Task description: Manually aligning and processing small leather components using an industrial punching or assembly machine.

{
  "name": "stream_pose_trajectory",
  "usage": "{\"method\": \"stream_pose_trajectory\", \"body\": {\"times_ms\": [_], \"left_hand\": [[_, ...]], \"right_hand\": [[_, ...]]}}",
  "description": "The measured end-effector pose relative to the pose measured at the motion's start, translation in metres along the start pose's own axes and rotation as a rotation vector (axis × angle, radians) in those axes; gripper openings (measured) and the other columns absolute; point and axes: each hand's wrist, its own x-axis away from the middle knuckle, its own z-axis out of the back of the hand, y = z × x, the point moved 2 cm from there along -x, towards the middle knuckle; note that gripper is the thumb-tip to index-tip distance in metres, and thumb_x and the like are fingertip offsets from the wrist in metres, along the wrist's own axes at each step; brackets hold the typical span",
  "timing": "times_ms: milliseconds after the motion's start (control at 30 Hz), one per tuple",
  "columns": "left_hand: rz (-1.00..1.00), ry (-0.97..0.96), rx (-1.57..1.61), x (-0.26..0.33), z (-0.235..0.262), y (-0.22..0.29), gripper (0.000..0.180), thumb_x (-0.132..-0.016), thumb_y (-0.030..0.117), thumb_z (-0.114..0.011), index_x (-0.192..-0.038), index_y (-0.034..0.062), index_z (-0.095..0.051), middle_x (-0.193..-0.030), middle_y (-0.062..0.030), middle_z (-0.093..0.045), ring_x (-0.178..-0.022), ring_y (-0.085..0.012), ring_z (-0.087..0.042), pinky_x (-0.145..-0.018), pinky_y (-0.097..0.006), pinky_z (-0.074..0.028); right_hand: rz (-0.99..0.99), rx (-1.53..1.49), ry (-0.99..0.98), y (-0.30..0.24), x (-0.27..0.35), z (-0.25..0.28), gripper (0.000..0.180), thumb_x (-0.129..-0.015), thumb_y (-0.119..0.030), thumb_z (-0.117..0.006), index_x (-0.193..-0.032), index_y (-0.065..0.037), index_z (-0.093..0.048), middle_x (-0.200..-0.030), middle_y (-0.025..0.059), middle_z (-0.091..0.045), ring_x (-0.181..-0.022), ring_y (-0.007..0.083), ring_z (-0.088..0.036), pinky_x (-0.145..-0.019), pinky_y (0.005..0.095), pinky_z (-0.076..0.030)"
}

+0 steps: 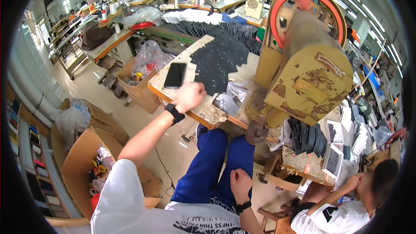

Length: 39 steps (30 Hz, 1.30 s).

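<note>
My left hand [190, 96] rests at the near left edge of a worn wooden worktable [162, 80], its fingers curled in with nothing visible in them. A black smartphone [175, 76] lies flat just beyond it. To the right of the hand spreads a layer of flat black pieces [219, 63], flecked with light specks. Crumpled clear plastic [232, 98] sits by the near edge. My right hand [241, 185] lies closed in a fist on my right thigh, apart from the table, with nothing showing in it.
A big, chipped yellow machine [310, 82] with a red-rimmed wheel [277, 21] stands to the right. Stacked black pieces [307, 136] and a white tray [333, 160] lie beyond it. Another person [342, 199] sits at lower right. Open cardboard boxes [82, 160] stand on the left.
</note>
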Motion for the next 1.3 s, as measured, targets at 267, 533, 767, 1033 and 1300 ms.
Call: {"method": "stream_pose_trajectory", "body": {"times_ms": [267, 533, 767, 1033, 1300], "left_hand": [[-0.065, -0.402, -0.078, -0.033, -0.023, -0.01, 0.031, -0.081, 0.033, -0.067, -0.104, 0.0143, -0.059, -0.114, -0.0142, -0.051, -0.115, -0.0351, -0.044, -0.099, -0.042, -0.037], [0.091, -0.561, -0.227, -0.033, -0.052, -0.014, 0.083, -0.089, 0.065, -0.04, -0.155, 0.0216, -0.016, -0.16, -0.0189, -0.008, -0.149, -0.0333, 0.0, -0.115, -0.054, -0.004], [0.126, -0.71, -0.353, -0.04, -0.044, 0.002, 0.122, -0.067, 0.082, -0.056, -0.156, 0.0163, -0.004, -0.161, -0.0199, 0.003, -0.149, -0.0347, 0.006, -0.116, -0.053, -0.002], [0.145, -0.77, -0.397, -0.048, -0.053, 0.006, 0.125, -0.065, 0.082, -0.057, -0.156, 0.0163, -0.001, -0.16, -0.0215, 0.005, -0.148, -0.0377, 0.005, -0.117, -0.054, -0.002], [0.21, -0.79, -0.357, -0.053, -0.057, -0.014, 0.126, -0.065, 0.084, -0.055, -0.156, 0.0138, -0.005, -0.158, -0.027, 0.005, -0.147, -0.0409, 0.005, -0.118, -0.046, -0.005]], "right_hand": [[-0.337, -0.207, -0.327, 0.015, -0.028, -0.007, 0.025, -0.083, -0.029, -0.067, -0.082, -0.004, -0.07, -0.069, 0.0138, -0.066, -0.067, 0.0296, -0.067, -0.062, 0.0376, -0.05], [-0.378, -0.762, -0.878, -0.012, -0.102, -0.074, 0.022, -0.09, -0.026, -0.064, -0.085, -0.005, -0.066, -0.071, -0.0024, -0.061, -0.062, 0.0065, -0.057, -0.06, 0.0203, -0.047], [-0.518, -0.943, -0.879, -0.002, -0.097, -0.149, 0.016, -0.09, -0.024, -0.063, -0.086, -0.009, -0.064, -0.071, -0.0007, -0.062, -0.061, 0.0088, -0.06, -0.058, 0.0224, -0.05], [-0.585, -0.998, -0.719, 0.001, -0.072, -0.161, 0.015, -0.088, -0.019, -0.062, -0.079, -0.007, -0.061, -0.067, 0.0004, -0.06, -0.052, 0.0085, -0.057, -0.045, 0.022, -0.046], [-0.598, -0.948, -0.66, -0.003, -0.048, -0.175, 0.012, -0.086, -0.016, -0.061, -0.081, -0.005, -0.061, -0.068, 0.0013, -0.061, -0.051, 0.0093, -0.057, -0.045, 0.0224, -0.046]]}}
